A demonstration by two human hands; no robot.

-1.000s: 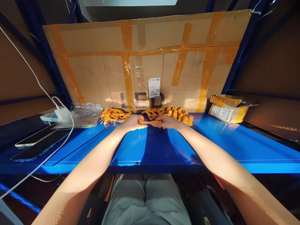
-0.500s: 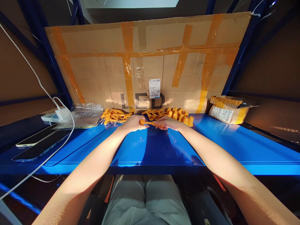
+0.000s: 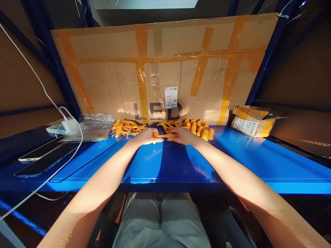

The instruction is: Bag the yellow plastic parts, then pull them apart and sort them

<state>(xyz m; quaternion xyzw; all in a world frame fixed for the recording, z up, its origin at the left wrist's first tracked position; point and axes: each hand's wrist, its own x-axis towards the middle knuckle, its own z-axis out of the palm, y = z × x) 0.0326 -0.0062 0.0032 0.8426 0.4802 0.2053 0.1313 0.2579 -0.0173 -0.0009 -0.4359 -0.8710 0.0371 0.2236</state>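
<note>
Between my two hands lies an orange plastic piece (image 3: 167,135), held level just above the blue shelf, with a rounded head at its left end. My left hand (image 3: 145,136) is closed around that head. At the other end, the fingers of my right hand (image 3: 183,135) pinch the shaft. Behind my left hand is a heap of loose orange parts (image 3: 126,127). Several longer orange pieces (image 3: 169,125) lie behind the gap between my hands, partly hidden by them. Beyond my right hand, orange cup-like parts (image 3: 200,127) stand upright in a cluster.
The blue shelf (image 3: 144,168) has a front edge near my knees. A taped cardboard sheet (image 3: 113,82) closes off the back. On the left are two phones (image 3: 46,160), a white charger with cable (image 3: 68,125) and clear plastic packaging (image 3: 97,125). An opened package (image 3: 252,122) sits far right.
My right hand has closed in around the right end of the orange piece, which now shows less of its shaft. The piece's head has shifted slightly left within my left hand.
</note>
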